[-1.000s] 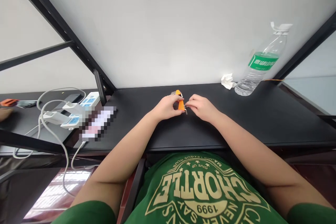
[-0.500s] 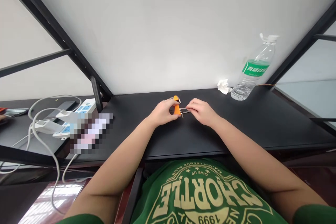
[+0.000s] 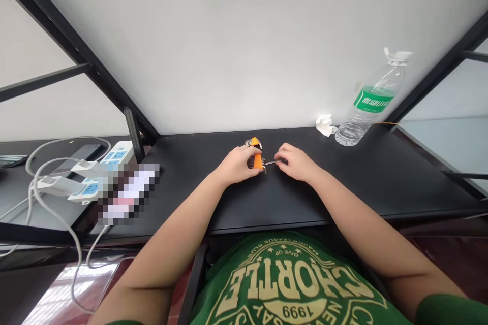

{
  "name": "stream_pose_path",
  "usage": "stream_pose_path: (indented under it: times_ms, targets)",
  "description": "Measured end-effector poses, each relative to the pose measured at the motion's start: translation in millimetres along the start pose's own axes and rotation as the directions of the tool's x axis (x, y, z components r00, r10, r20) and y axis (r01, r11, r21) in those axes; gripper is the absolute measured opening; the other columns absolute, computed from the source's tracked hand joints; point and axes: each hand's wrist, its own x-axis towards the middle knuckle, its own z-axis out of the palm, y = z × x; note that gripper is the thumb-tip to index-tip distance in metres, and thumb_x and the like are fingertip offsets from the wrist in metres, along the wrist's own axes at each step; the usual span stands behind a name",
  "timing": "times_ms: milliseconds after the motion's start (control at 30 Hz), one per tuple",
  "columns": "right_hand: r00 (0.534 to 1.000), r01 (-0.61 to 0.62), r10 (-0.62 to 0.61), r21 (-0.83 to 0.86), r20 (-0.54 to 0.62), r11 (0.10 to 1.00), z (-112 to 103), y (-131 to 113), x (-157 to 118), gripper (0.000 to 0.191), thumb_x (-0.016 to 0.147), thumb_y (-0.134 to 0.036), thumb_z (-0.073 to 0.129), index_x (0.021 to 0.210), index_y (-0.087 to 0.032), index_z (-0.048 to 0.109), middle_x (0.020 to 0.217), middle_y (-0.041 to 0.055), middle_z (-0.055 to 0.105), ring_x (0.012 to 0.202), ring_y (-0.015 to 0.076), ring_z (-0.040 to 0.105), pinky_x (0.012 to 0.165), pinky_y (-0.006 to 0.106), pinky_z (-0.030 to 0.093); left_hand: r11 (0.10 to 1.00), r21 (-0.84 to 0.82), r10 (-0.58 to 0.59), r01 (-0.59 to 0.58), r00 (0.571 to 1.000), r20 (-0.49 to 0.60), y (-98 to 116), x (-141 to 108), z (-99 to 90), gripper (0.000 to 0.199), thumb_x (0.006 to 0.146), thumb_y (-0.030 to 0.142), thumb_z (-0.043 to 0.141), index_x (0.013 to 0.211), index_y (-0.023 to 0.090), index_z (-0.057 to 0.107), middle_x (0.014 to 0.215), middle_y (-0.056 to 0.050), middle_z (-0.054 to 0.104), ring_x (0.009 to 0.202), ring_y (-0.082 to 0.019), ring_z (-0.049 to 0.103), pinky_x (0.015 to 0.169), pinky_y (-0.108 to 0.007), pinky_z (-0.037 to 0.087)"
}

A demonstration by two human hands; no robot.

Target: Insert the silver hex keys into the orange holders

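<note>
Black surface point(image 3: 366, 188) running across the view, big white wall panel point(image 3: 244, 35) right behind it, black metal frame bars point(image 3: 76, 48) slanting up the sides. Over on the far right of the surface, a clear plastic water bottle point(image 3: 368, 106) with a green label, plus a crumpled white tissue point(image 3: 326, 125) just beside it. Left side's a bit of a cable jungle: white cables point(image 3: 34, 198) looping around two white power strips point(image 3: 118, 155) with blue sockets, a second strip point(image 3: 89, 190) lower down, and a pixelated patch point(image 3: 127, 193) hiding whatever sits next to them. Also a dark flat slab point(image 3: 78, 156) back there, too dim to say what exactly.

Main action right at the middle of the surface, just past the front edge of a green printed T-shirt point(image 3: 293, 284). Left hand point(image 3: 240, 165) closed around an orange-handled folding tool point(image 3: 258, 161), with metal bits poking out at the top and bottom. Right hand point(image 3: 297, 162) close by, fingertips point(image 3: 280, 160) pinching a thin metal piece point(image 3: 271, 162) that sticks out sideways from the tool. Hands nearly touching, tool between them. Hard to tell whether the tool rests on the surface or sits just above it.
</note>
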Motion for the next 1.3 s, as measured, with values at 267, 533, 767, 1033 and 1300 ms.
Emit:
stream_pose_path:
  times_ms: [267,533,767,1033,1300]
  targets:
    - [0.989,0.028,0.007,-0.232,0.148,0.972,6,5,3,0.016,0.098,-0.02,0.059,0.105,-0.019,0.074,0.106,0.0089,0.064,0.101,0.0204,0.06,0.092,0.037,0.046,0.999,-0.023,-0.035,0.035,0.999,-0.014,-8,0,-5.0,0.045,0.077,0.035,0.079,0.119,0.023,0.068,0.111,-0.006,0.074,0.097,-0.023,0.072,0.091,-0.037,0.06]
    - [0.978,0.019,0.055,-0.345,0.202,0.938,2,-9,10,0.02,0.098,-0.016,0.055,0.086,-0.017,0.07,0.098,0.0105,0.064,0.093,0.0211,0.059,0.081,0.034,0.043,0.999,-0.017,-0.042,0.042,0.999,-0.009,-14,1,-5.4,0.044,0.077,0.035,0.079,0.118,0.024,0.069,0.111,-0.006,0.075,0.1,-0.025,0.072,0.095,-0.04,0.059]
    - [0.961,-0.132,0.186,-0.248,0.206,0.96,-2,-26,11,0.01,0.086,-0.01,0.059,0.081,-0.018,0.062,0.087,0.0055,0.064,0.07,0.0148,0.055,0.063,0.029,0.038,0.999,0.014,-0.037,0.037,0.999,0.022,-15,-2,-8.3,0.045,0.079,0.031,0.078,0.122,0.024,0.067,0.114,-0.007,0.074,0.106,-0.027,0.071,0.099,-0.043,0.057]
    - [0.998,0.054,-0.055,0.143,0.004,0.988,8,-16,5,0.03,0.097,-0.013,0.051,0.114,-0.022,0.073,0.103,0.0063,0.067,0.085,0.0155,0.064,0.078,0.031,0.053,0.997,-0.073,-0.012,0.017,0.997,0.076,-10,0,-1.1,0.045,0.079,0.029,0.079,0.123,0.025,0.067,0.114,-0.006,0.075,0.106,-0.026,0.072,0.101,-0.044,0.057]
    - [0.992,0.123,-0.122,0.111,-0.016,0.986,4,-9,-1,0.033,0.101,-0.017,0.051,0.118,-0.023,0.078,0.099,0.0069,0.064,0.083,0.0156,0.063,0.077,0.031,0.053,0.997,-0.073,-0.003,0.006,0.999,0.037,-4,1,0.5,0.044,0.078,0.031,0.079,0.12,0.023,0.068,0.114,-0.007,0.074,0.106,-0.025,0.071,0.1,-0.042,0.057]
